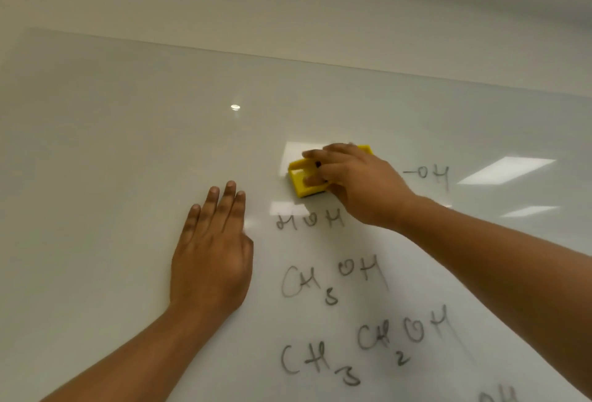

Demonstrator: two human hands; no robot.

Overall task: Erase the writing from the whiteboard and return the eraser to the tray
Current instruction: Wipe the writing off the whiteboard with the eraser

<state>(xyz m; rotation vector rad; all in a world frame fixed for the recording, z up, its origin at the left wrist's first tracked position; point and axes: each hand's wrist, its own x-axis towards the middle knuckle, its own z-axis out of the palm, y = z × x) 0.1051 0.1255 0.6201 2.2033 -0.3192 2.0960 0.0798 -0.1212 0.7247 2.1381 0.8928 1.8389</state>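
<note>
A glossy whiteboard fills most of the view. My right hand grips a yellow eraser and presses it flat on the board, just above a line of black writing. Chemical formulas in black marker run down the board below the eraser, and "-OH" shows to the right of my hand. My left hand lies flat on the board with fingers together, to the left of the writing and below-left of the eraser. No tray is in view.
The board's top edge meets a pale wall above. Ceiling-light reflections glare on the board's right part. The board's left half carries no writing.
</note>
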